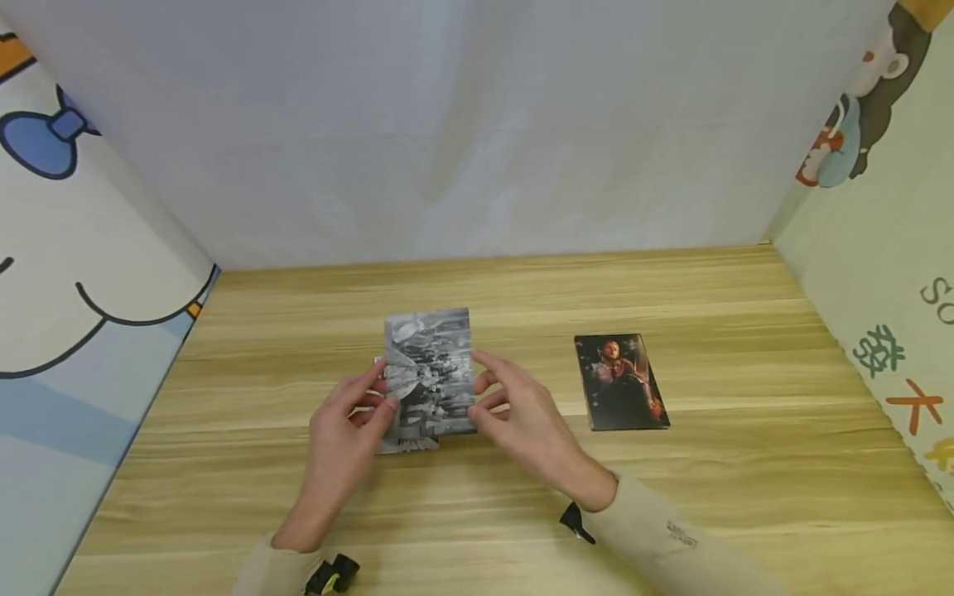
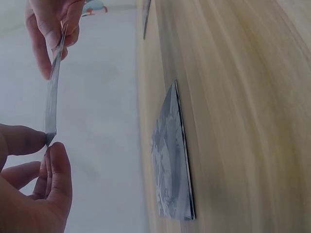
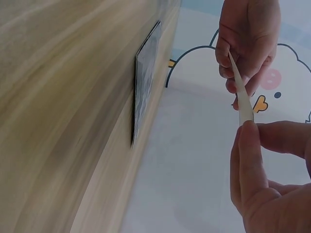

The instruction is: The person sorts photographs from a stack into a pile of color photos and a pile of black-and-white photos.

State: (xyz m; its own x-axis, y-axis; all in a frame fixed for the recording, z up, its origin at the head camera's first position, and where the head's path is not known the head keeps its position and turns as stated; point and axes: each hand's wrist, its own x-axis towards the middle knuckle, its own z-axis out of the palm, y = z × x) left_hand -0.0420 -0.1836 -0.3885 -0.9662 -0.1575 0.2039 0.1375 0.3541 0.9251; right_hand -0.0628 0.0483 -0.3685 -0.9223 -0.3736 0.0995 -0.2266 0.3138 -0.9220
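Observation:
A black-and-white photo card (image 1: 431,372) showing a crowd of figures is held up above the table between both hands. My left hand (image 1: 349,422) pinches its left edge between thumb and fingers. At the opposite edge, my right hand (image 1: 525,418) pinches it the same way. Seen nearly edge-on in the left wrist view, the held card (image 2: 54,92) is apart from the table. Below it lies a small stack of grey photo cards (image 2: 172,160), mostly hidden by the held card in the head view.
Right of the hands, a dark colour photo card (image 1: 622,382) with a seated person lies on the wood-grain table (image 1: 715,331). A pale curtain wall (image 1: 477,149) stands behind the table. Printed cartoon panels (image 1: 97,248) flank it on both sides.

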